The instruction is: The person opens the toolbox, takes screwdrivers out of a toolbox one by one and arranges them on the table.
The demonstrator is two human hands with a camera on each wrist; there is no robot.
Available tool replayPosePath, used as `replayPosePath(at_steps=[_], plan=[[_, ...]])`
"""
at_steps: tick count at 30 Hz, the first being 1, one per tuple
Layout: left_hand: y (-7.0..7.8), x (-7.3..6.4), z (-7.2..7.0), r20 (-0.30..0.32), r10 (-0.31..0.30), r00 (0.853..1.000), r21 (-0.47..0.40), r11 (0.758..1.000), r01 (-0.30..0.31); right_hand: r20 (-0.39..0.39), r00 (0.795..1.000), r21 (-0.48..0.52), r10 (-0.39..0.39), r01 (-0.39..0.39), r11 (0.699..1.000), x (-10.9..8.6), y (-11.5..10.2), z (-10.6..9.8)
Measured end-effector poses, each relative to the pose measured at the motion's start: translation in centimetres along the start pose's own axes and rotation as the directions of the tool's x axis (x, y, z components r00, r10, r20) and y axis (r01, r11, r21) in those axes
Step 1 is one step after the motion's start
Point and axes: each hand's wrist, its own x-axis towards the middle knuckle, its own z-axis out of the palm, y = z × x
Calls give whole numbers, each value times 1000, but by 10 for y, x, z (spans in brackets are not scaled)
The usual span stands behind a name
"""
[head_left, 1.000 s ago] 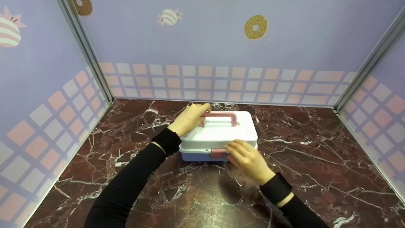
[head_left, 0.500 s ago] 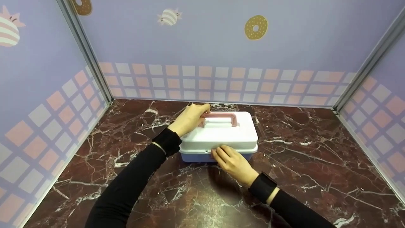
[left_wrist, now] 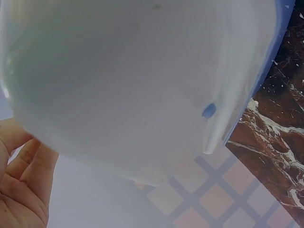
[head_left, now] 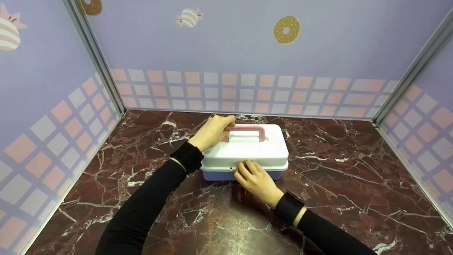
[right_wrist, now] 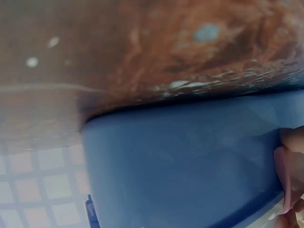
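Observation:
A storage box with a white lid (head_left: 254,150), a blue base (head_left: 216,176) and a pink carry handle (head_left: 249,128) stands on the dark marbled surface. The handle is raised, and my left hand (head_left: 211,131) grips its left end. In the left wrist view, that hand (left_wrist: 23,183) shows past the lid's white side (left_wrist: 118,95). At the front seam, my right hand (head_left: 255,181) covers the latch in the head view. Seen from the right wrist, thumb and fingers pinch the pink latch (right_wrist: 282,173), beside the blue base wall (right_wrist: 180,161). The lid sits down on the base.
Red-brown marbled tabletop (head_left: 354,184) surrounds the box. Behind it rises a lilac wall (head_left: 226,49) with pink and white squares, and similar panels stand at the left and right. Metal posts (head_left: 93,53) mark the back corners.
My right hand has moved left along the box's front and onto the latch, which was partly visible a second ago. The left hand stays at the handle, and the box has not shifted.

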Motion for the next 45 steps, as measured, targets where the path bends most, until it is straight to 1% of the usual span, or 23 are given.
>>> replayPosePath(at_steps=[5, 9, 15, 21, 26, 31, 34, 36, 38, 40, 41, 42, 43, 44, 45], plan=[[1, 1, 1, -1, 9, 1000, -1, 1000, -9, -12, 1000, 10, 1, -1, 1000, 1, 0, 0], [1, 1, 3, 4, 15, 1000, -3, 1000, -15, -7, 1000, 11, -2, 2, 1000, 2, 0, -1], [0, 2, 2, -7, 7, 1000, 4, 1000, -7, 37, 999, 45, 26, -28, 999, 6, 2, -11], [0, 1, 1, 3, 14, 1000, 0, 1000, -14, 76, 994, 34, 77, -80, 996, 8, -1, -19], [0, 1, 1, -2, 10, 1000, 2, 1000, -10, 87, 994, 35, 65, -68, 997, 8, -3, -20], [0, 1, 0, -5, 3, 1000, 1, 1000, -3, 73, 997, 87, 33, -39, 995, 6, -1, -21], [-1, 1, 0, 2, -3, 1000, 5, 1000, 3, 51, 999, 145, 6, -13, 989, 5, 3, -25], [-1, 1, 0, 3, -8, 1000, 4, 1000, 8, 17, 1000, 199, 5, -9, 980, 4, 7, -30], [-1, 1, 0, 5, -12, 1000, -4, 1000, 12, -17, 999, 259, 34, -28, 965, 3, 13, -35], [-2, 1, 0, 5, -11, 1000, -16, 1000, 11, -71, 992, 316, 106, -79, 946, 1, 22, -39], [-2, 1, -1, 5, -8, 1000, -19, 1000, 8, -99, 982, 347, 159, -116, 931, 0, 27, -41], [-2, 1, -1, 5, -2, 1000, -24, 1000, 3, -108, 970, 375, 218, -163, 912, -2, 32, -43], [-3, 1, -1, 7, 2, 1000, -32, 999, -2, -112, 952, 407, 286, -219, 887, -4, 37, -45], [-3, 2, -1, 10, 8, 1000, -36, 999, -7, -106, 928, 435, 356, -279, 856, -7, 43, -46], [-4, 2, -1, 13, 15, 1000, -38, 999, -15, -86, 900, 465, 426, -342, 816, -11, 48, -48]])
